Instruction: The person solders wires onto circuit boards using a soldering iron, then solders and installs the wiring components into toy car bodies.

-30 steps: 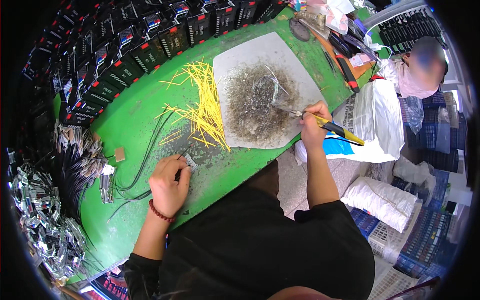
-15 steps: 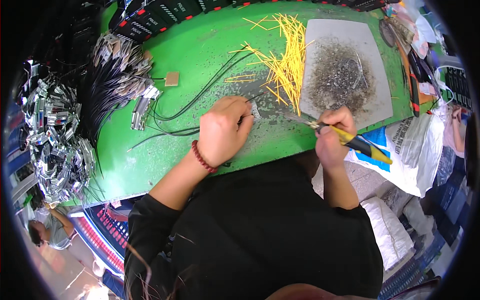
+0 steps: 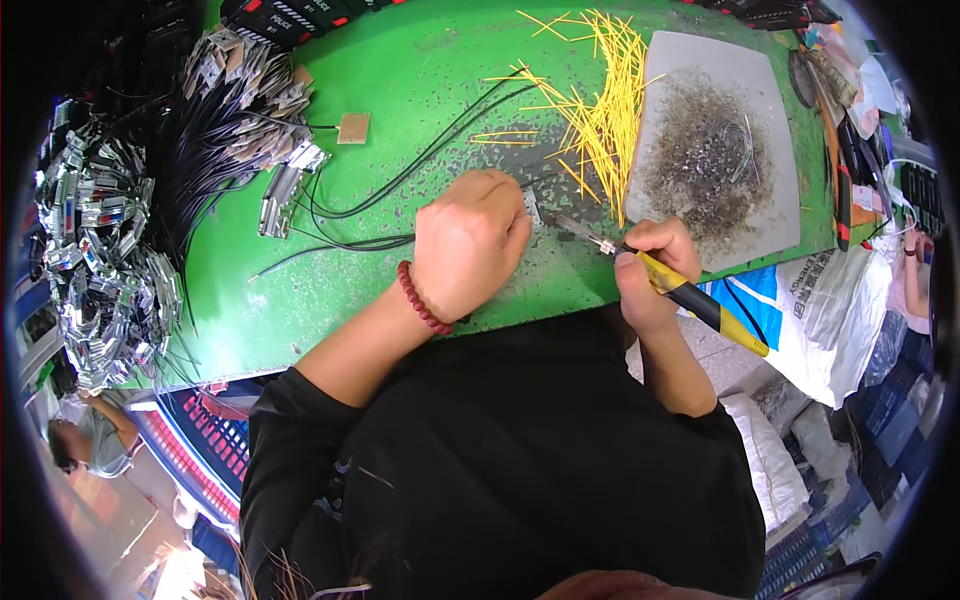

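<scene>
My right hand (image 3: 652,270) grips a soldering iron (image 3: 680,290) with a yellow and black handle; its metal tip points left toward a small silver part (image 3: 531,207) on the green table (image 3: 400,80). My left hand (image 3: 468,240), a red bead bracelet on its wrist, presses down on that part and on thin black wires (image 3: 380,215) that run off to the left. The fingers cover most of the part. A loose heap of short yellow wires (image 3: 600,110) lies just beyond both hands.
A grey mat (image 3: 770,150) speckled with solder scraps lies at the right. Bundles of black wires with small boards (image 3: 230,100) and a pile of shiny metal pieces (image 3: 95,250) fill the left. White sacks (image 3: 840,300) hang off the right edge. Another person (image 3: 85,445) sits at lower left.
The view has swung so the table sits higher and further right. My right hand brought the iron from the grey mat to the part under my left hand.
</scene>
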Demonstrator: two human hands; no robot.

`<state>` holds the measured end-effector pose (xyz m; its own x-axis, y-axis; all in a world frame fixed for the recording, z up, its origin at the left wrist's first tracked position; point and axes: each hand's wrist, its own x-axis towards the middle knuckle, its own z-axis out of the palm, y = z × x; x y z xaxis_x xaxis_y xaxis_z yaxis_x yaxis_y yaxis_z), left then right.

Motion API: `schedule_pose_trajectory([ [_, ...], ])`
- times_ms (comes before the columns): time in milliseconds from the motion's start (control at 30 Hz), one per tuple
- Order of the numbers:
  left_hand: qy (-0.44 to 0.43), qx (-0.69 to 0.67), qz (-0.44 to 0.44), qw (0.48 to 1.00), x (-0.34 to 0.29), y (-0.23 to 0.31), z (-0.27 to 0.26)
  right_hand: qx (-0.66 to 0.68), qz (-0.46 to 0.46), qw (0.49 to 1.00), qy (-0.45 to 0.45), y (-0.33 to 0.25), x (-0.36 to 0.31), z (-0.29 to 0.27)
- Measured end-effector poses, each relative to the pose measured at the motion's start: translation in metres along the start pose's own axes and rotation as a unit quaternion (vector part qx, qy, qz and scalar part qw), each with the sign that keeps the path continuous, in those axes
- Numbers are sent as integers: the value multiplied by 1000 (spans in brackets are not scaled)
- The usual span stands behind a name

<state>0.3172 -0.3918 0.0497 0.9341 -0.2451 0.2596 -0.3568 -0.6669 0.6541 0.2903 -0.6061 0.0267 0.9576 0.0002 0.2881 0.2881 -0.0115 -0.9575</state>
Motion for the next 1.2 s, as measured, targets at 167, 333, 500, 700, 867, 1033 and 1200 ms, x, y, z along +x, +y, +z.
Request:
schedule_pose_trajectory([
  [167,2,0,5,1000,0,-1,0,-21,37,998,-45,-5,-1,-1],
  [333,9,-7,14,1000,1,-3,1,-36,30,997,-67,-6,1,-2],
  [500,17,-14,16,1000,0,-3,1,-45,13,998,-34,0,0,-1],
  [700,4,-6,9,1000,0,-2,0,6,6,1000,-6,1,-2,-1],
  [867,-8,-6,14,1000,3,0,-3,-3,27,999,-33,-4,-1,-2],
  [1033,-79,4,-7,997,10,2,-10,6,16,1000,-3,1,0,0],
  [1200,-113,0,-33,993,15,2,-12,-22,23,999,-17,1,1,0],
])
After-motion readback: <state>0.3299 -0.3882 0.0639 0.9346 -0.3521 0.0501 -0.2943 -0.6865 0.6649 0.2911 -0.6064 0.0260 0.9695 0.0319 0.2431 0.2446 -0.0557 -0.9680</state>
